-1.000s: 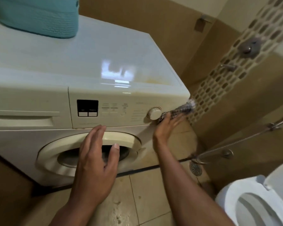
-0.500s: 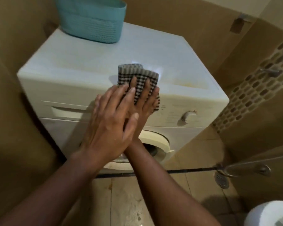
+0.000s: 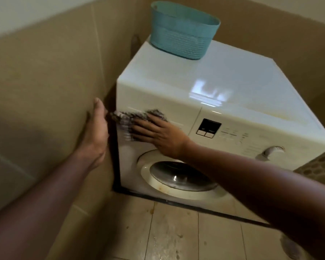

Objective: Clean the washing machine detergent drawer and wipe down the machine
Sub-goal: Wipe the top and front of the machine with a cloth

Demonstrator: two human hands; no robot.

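Here right hand (image 3: 159, 136) flat-fingered on checked cloth (image 3: 123, 121), glossy washer (image 3: 233, 87); left hand (image 3: 97, 134) straight-fingered.

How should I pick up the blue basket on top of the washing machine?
Probably by its top rim, reaching from above at the front. The blue basket stands upright and open on the washing machine, so you can hook over the folded band. No handles show.

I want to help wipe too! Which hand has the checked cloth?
The right hand presses the checked cloth against the washing machine; the left hand holds nothing.
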